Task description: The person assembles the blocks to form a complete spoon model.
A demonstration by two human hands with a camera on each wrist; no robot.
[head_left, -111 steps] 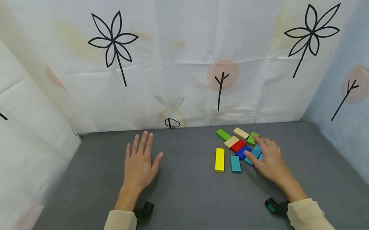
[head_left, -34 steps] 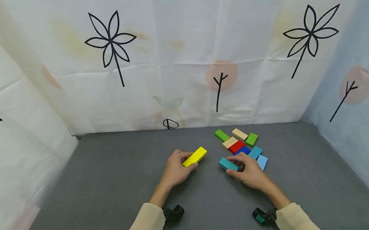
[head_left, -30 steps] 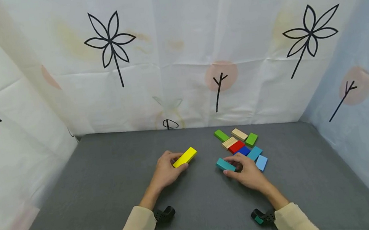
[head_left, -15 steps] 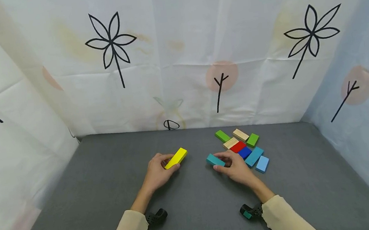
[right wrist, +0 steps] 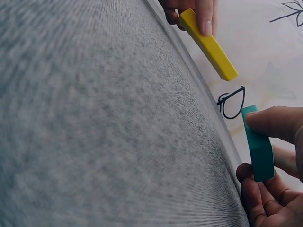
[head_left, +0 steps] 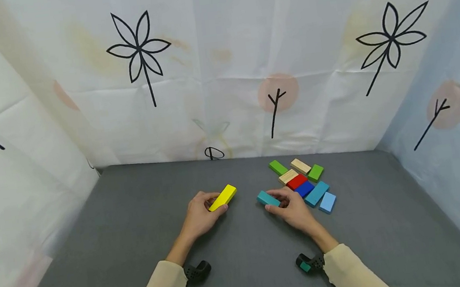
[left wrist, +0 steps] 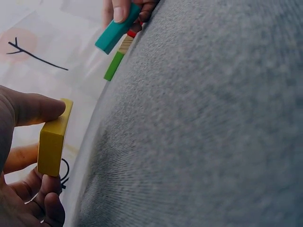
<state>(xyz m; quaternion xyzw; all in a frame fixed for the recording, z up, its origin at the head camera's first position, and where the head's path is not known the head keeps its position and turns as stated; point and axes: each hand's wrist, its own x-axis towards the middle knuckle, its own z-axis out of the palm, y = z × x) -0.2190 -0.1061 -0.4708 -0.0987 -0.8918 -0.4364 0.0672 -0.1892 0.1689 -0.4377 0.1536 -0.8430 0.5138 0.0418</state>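
My left hand (head_left: 199, 215) pinches a long yellow block (head_left: 223, 197) between thumb and fingers; the left wrist view shows the thumb along one face of the yellow block (left wrist: 53, 142). To its right, my right hand (head_left: 293, 208) grips a shorter teal block (head_left: 268, 199). In the right wrist view the thumb presses one side of the teal block (right wrist: 258, 146) and fingers support the other. Both blocks appear lifted off the table, tilted toward each other with a gap between them. Right of the right hand lies a group of loose blocks, among them a dark blue block (head_left: 304, 189).
On the grey table (head_left: 236, 267), the group includes a red block (head_left: 297, 182), green blocks (head_left: 278, 167), plain wood blocks (head_left: 300, 166), a blue block (head_left: 317, 194) and a light blue block (head_left: 328, 203). A patterned white cloth (head_left: 220, 68) stands behind.
The hands began without blocks, then took the yellow and teal ones from the group. Both moved left with them; over the last half second they stay nearly still.
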